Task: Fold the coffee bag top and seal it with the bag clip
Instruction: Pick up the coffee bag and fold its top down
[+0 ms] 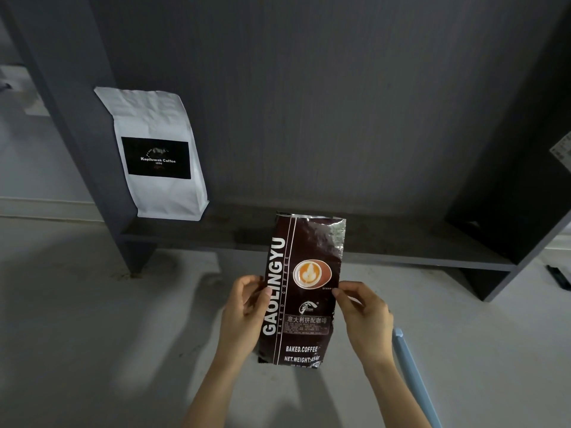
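- Head view: dark coffee bag [301, 291] held upright at lower centre, top unfolded.
- Left hand [244, 307] and right hand [364, 316] pinch its side edges.
- Blue bag clip [414, 378] lies lower right; white bag [160, 156] stands upper left on the shelf [401, 251].

Brown coffee bag [301, 291] looks like glossy crinkled foil, white bag [160, 156] is matte creased paper, shelf [309, 239] dull grey laminate.
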The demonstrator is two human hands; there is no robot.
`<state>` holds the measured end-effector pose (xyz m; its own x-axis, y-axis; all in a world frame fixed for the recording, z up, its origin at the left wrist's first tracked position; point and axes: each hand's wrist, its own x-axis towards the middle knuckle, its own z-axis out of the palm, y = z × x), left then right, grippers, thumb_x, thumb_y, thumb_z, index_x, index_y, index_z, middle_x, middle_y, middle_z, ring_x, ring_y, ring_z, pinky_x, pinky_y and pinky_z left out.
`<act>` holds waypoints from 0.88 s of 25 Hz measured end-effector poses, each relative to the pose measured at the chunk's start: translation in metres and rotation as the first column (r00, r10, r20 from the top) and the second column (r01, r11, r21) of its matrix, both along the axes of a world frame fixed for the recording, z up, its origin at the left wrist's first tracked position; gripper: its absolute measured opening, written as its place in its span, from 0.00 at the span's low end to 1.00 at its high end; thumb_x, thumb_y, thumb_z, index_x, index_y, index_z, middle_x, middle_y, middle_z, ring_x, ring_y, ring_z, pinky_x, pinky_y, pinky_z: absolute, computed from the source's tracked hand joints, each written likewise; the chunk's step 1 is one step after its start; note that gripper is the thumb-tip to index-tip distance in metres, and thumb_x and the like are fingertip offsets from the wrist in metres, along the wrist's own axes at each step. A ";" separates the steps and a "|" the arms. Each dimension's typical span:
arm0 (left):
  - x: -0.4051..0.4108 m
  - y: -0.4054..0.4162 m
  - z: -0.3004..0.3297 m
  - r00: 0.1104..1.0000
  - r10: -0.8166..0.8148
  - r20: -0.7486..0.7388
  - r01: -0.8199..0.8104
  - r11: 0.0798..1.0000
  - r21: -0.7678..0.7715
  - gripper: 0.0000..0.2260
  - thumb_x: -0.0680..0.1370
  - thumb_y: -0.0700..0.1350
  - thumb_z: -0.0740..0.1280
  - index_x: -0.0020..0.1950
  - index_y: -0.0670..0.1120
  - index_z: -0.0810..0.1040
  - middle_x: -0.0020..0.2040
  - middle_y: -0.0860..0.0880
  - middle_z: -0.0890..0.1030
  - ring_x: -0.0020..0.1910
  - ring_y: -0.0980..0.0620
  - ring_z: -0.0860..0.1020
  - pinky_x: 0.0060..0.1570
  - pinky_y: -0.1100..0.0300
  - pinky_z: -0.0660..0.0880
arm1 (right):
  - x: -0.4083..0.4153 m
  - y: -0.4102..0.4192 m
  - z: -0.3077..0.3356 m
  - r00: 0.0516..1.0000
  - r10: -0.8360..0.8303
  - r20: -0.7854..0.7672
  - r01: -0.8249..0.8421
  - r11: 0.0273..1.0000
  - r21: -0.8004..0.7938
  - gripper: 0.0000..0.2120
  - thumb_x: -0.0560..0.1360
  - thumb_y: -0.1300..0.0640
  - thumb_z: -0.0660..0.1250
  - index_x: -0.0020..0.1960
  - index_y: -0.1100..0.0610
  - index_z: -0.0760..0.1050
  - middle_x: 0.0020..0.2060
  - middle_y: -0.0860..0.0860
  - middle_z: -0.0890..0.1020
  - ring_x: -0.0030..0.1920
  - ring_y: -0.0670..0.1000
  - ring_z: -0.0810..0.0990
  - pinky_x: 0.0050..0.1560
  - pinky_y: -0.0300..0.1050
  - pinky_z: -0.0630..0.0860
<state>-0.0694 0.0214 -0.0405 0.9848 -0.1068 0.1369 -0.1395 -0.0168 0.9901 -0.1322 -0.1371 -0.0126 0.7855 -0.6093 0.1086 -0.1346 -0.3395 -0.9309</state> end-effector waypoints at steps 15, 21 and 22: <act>-0.008 0.006 0.006 0.999 -0.024 -0.021 0.024 0.999 0.030 0.08 0.72 0.37 0.65 0.40 0.50 0.76 0.41 0.49 0.82 0.38 0.62 0.78 0.39 0.74 0.72 | -0.003 0.005 0.009 0.982 0.130 0.134 -0.161 0.955 0.250 0.15 0.73 0.65 0.63 0.56 0.50 0.72 0.37 0.51 0.81 0.39 0.40 0.80 0.43 0.32 0.78; -0.011 0.006 0.028 0.999 -0.041 0.029 0.042 0.999 -0.028 0.05 0.74 0.36 0.62 0.43 0.44 0.76 0.42 0.51 0.81 0.38 0.65 0.78 0.38 0.77 0.71 | -0.003 0.008 0.020 0.962 0.147 0.231 -0.221 0.916 0.335 0.09 0.74 0.64 0.62 0.50 0.52 0.73 0.35 0.49 0.79 0.33 0.34 0.79 0.31 0.25 0.73; -0.011 0.006 0.032 0.998 -0.040 0.043 0.043 0.998 -0.054 0.06 0.74 0.35 0.62 0.45 0.44 0.76 0.43 0.52 0.81 0.39 0.67 0.78 0.39 0.77 0.71 | -0.003 0.007 0.019 0.957 0.146 0.250 -0.225 0.917 0.329 0.09 0.74 0.64 0.62 0.49 0.52 0.74 0.35 0.49 0.78 0.33 0.35 0.79 0.32 0.25 0.74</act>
